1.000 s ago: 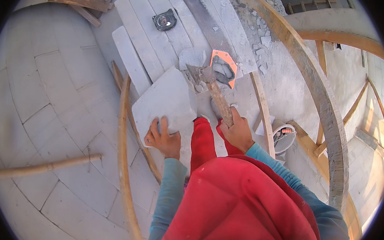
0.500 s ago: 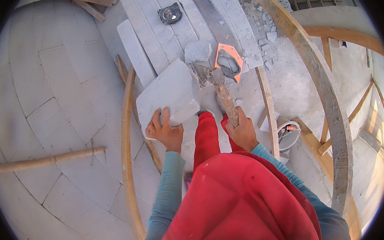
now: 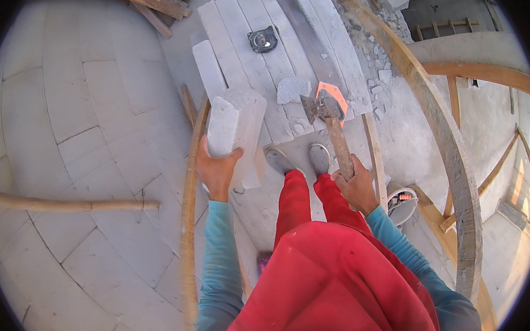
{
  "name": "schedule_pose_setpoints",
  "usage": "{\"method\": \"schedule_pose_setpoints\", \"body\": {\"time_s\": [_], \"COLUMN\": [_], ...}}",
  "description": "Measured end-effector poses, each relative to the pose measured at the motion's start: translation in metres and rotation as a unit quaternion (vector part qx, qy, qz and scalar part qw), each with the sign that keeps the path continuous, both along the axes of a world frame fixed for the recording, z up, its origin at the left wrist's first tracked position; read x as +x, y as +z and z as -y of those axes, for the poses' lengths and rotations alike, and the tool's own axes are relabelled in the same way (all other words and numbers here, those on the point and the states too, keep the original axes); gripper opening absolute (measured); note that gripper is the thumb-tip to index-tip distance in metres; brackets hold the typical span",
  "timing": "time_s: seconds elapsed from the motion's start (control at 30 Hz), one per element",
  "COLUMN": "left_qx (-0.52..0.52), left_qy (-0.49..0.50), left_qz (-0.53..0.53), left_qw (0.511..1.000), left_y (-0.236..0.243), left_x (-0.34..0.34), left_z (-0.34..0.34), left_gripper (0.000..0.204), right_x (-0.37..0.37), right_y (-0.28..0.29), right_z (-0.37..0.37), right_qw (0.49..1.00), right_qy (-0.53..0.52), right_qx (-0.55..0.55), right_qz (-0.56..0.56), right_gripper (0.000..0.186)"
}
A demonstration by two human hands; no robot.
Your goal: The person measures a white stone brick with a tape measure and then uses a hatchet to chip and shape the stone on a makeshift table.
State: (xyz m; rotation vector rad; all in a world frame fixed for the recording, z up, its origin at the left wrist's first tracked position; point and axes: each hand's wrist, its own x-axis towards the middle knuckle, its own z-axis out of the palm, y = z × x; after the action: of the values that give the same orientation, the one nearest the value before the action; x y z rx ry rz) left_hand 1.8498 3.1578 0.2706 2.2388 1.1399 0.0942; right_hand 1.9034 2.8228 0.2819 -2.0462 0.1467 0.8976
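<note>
A pale grey block (image 3: 238, 127) is held on its edge by my left hand (image 3: 218, 168), which wraps around its near end, thumb toward me. In my right hand (image 3: 357, 187) is the wooden handle of a hatchet-like hammer (image 3: 338, 143). Its metal head points away from me and overlaps an orange-framed tool (image 3: 335, 94), partly hiding it. A broken chunk of block (image 3: 294, 89) lies between the held block and the hammer head, on the long grey blocks (image 3: 240, 52). Farther off on them sits a black tape measure (image 3: 263, 39).
Curved wooden rails (image 3: 195, 200) flank me, a wider wooden beam (image 3: 451, 130) arching on the right. Beside my right forearm is a white bucket (image 3: 403, 205) with items inside. Rubble (image 3: 382, 67) litters the right side of the blocks. A wooden pole (image 3: 67, 203) crosses the left.
My left hand has tipped the block from lying broad face up onto its edge and shifted its grip to the near end. The hammer stays in my right hand, its head beside the orange tool.
</note>
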Motion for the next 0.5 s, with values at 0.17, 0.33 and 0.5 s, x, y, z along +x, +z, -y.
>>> {"method": "schedule_pose_setpoints", "body": {"time_s": [0.17,0.33,0.5], "left_qx": [-0.079,-0.051,-0.053], "left_qy": [0.181,0.306,0.285], "left_qz": [-0.010,-0.009,-0.043], "left_qw": [0.980,0.951,0.956], "left_y": [0.001,-0.031,-0.024], "left_x": [0.017,0.040,0.054], "left_z": [0.022,0.064,0.085], "left_gripper": [0.086,0.093,0.098], "right_x": [0.006,0.005,0.014], "right_y": [0.021,0.022,0.055], "right_z": [-0.010,-0.020,-0.034], "right_qw": [0.998,1.000,0.994], "right_qy": [-0.033,0.008,0.071], "right_qx": [0.020,0.014,-0.012], "right_qz": [-0.047,0.011,0.078], "right_gripper": [0.039,0.040,0.036]}}
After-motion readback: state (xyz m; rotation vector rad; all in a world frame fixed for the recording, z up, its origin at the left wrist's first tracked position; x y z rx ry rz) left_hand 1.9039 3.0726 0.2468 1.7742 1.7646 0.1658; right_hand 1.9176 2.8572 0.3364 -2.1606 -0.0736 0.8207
